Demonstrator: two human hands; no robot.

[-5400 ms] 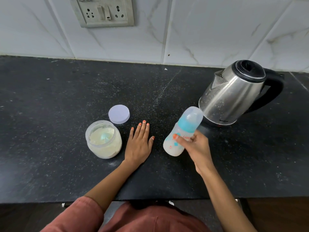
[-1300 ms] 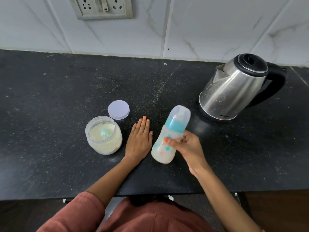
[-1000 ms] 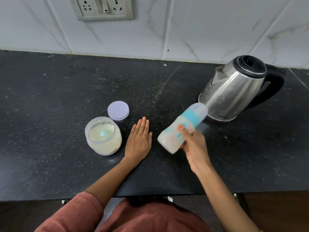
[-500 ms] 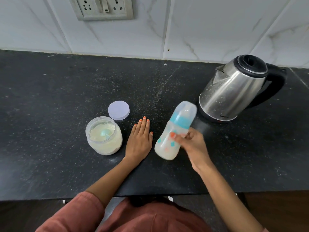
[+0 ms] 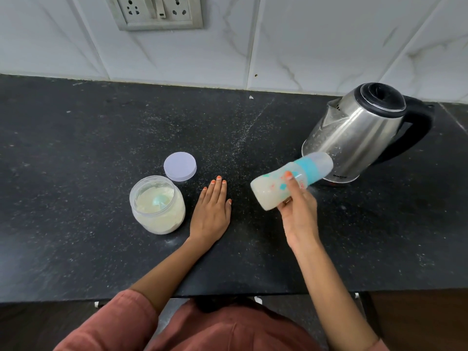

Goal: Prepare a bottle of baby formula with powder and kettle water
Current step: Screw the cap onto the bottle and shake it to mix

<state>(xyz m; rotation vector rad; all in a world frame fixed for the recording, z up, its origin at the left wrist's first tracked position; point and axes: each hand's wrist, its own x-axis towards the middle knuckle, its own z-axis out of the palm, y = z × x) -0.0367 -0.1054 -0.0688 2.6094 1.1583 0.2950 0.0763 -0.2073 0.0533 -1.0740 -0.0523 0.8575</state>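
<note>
My right hand (image 5: pixel 297 214) grips a capped baby bottle (image 5: pixel 271 188) full of milky white liquid, with a teal collar and clear cap. The bottle is tilted steeply, cap pointing right toward the steel kettle (image 5: pixel 354 138), and is held above the black counter (image 5: pixel 101 138). My left hand (image 5: pixel 211 209) lies flat, palm down, on the counter. Just left of it stands an open jar of formula powder (image 5: pixel 158 205) with a teal scoop lying in the powder. The jar's white lid (image 5: pixel 180 166) lies flat behind it.
A white tiled wall with a socket panel (image 5: pixel 157 11) rises behind the counter. The kettle's black handle (image 5: pixel 415 133) points right. The counter's front edge runs just above my reddish sleeve and lap.
The bottle has swung from near upright to a steep tilt with its cap toward the kettle, as in earlier swings back and forth. My left hand, the jar and the kettle have stayed put.
</note>
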